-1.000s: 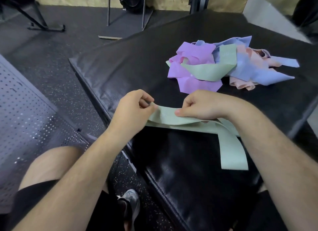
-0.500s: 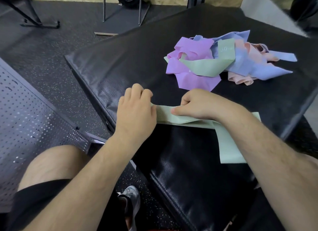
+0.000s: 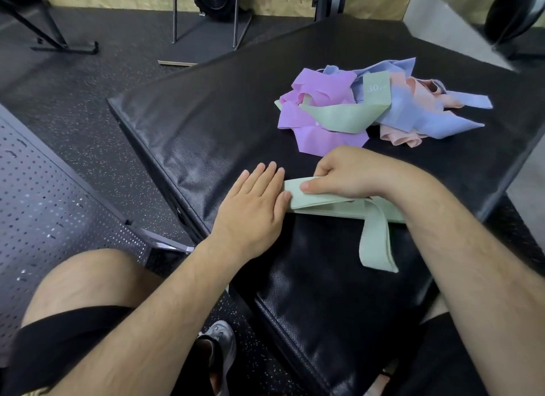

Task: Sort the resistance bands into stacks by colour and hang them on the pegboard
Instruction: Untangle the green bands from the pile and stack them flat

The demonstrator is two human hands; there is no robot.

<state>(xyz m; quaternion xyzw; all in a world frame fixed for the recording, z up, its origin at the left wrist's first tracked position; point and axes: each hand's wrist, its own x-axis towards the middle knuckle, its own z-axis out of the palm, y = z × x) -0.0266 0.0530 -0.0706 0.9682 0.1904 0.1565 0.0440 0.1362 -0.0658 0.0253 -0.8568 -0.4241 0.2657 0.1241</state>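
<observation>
Head view: your flat left hand [image 3: 253, 207] presses the mat [image 3: 206, 124] beside the green band [image 3: 318, 202] (long axis left-right, tail hanging toward you) pinched by your right hand [image 3: 351, 174].

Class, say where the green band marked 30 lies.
Head view, upper right: the green band lies draped across purple bands and blue bands on the black mat, beyond the right hand.

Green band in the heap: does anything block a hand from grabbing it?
Nothing visible does. The green band lies atop the purple bands and blue bands; only its left tip tucks under purple. The right hand grips the folded green stack.
</observation>
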